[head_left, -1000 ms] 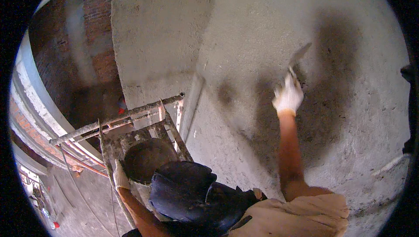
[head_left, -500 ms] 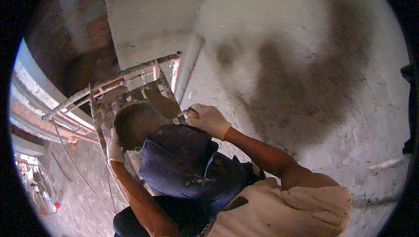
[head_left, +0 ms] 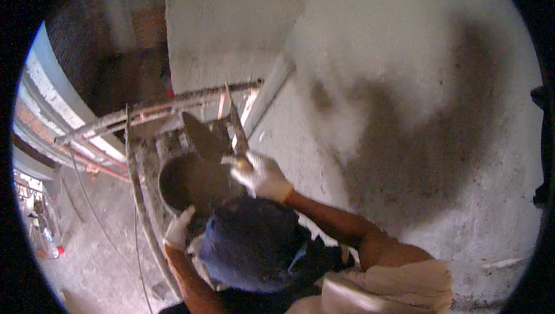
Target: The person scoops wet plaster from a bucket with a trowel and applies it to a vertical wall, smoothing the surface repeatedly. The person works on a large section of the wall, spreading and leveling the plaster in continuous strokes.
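Note:
A round dark bucket (head_left: 162,182) with grey wet mortar (head_left: 199,184) inside stands on the scaffold platform. My left hand (head_left: 180,230), in a pale work glove, grips its near left rim; some fingers are hidden. My right hand (head_left: 263,176), gloved too, is closed round the handle of a trowel (head_left: 200,133). The trowel's broad grey blade is over the bucket's far side, pointing away to the left. A dark blue cap (head_left: 248,244) covers part of the view just nearer than the bucket.
A scaffold frame of crusted bars (head_left: 136,181) surrounds the platform. To the right rises a grey plastered wall (head_left: 324,158) with a darker damp patch (head_left: 416,146). Far below on the left lies the dusty floor (head_left: 95,227), with a cable (head_left: 98,215) and clutter.
The view has shifted, moving the scene right and down. My left hand has slid from the bucket's left side to its near rim. The trowel has turned, its blade now nearer the bucket.

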Available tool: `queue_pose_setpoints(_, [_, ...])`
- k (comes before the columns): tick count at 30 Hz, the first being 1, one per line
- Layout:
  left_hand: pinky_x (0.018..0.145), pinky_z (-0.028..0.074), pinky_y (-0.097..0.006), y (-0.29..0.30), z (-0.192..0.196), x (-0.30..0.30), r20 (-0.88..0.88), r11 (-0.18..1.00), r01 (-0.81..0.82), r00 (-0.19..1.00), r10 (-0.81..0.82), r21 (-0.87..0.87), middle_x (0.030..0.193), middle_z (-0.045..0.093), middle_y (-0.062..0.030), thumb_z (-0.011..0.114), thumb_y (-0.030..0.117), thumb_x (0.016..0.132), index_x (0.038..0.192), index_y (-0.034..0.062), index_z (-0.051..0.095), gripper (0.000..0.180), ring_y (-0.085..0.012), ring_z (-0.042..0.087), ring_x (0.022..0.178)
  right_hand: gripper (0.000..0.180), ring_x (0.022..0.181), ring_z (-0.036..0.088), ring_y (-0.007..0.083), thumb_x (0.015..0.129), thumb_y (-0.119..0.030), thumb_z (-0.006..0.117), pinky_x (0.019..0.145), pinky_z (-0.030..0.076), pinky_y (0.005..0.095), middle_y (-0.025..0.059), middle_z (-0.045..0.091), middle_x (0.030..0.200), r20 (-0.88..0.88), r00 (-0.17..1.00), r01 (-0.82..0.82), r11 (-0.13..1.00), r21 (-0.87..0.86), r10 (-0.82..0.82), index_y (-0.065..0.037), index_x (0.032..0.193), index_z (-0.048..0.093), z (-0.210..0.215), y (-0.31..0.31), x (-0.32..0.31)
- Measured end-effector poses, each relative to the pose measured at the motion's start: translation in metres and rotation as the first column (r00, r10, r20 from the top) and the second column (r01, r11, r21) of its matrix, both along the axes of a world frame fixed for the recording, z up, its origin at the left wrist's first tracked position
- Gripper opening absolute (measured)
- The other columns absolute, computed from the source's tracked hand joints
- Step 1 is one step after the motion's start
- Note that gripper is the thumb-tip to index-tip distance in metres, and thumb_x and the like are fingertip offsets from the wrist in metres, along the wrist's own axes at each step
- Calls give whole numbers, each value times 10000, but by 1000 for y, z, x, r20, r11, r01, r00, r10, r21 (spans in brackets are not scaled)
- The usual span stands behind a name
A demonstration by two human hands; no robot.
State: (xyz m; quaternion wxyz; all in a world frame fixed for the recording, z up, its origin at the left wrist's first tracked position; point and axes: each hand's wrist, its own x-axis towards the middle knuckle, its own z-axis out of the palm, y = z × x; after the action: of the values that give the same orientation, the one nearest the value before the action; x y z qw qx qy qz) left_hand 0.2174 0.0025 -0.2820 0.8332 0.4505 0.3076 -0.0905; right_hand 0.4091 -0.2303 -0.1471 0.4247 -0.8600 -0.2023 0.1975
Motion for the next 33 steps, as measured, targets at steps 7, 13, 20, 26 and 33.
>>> queue_pose_setpoints(7, [950,585,-422,5,-31,-3,-14,999,47,999,-47,16,1235,727,-179,646,251,962,1304,-59,664,462,-319,724,1055,332,803,652,368,909,-277,801,733,530,455,153,643,931,339,941,42,994,-98,-7,-51,1090,641,138,37,-35])
queue_pose_setpoints(13, [1077,565,-559,-22,-40,-12,-118,879,-236,972,204,-415,1281,686,-260,525,199,1038,1378,-119,573,467,-412,693,1161,206,795,661,390,1005,-251,641,669,528,517,162,652,899,320,905,-170,927,-333,281,-50,1039,609,192,37,-39])
queue_pose_setpoints(20, [865,591,-436,-10,-53,-27,-252,889,-350,926,281,-295,1199,731,-106,627,256,995,1340,49,670,404,-283,714,1056,183,814,704,388,1029,-223,569,714,554,504,160,682,839,-5,942,-294,821,-490,334,-46,995,601,243,5,-35])
queue_pose_setpoints(26, [914,572,-447,-8,-102,6,-190,572,320,942,-275,755,1158,750,-182,647,169,956,1267,6,707,357,-333,721,1052,73,894,655,359,973,-135,631,759,535,485,156,655,940,-21,867,-400,673,-622,497,-67,990,650,267,-15,-51])
queue_pose_setpoints(33, [715,594,-415,-37,-16,57,-431,881,-472,797,423,-9,971,737,-103,669,108,901,1124,-4,731,257,-267,723,805,146,805,646,377,941,-190,720,725,526,509,150,647,872,38,936,-229,687,-690,350,-81,969,627,266,-32,-58])
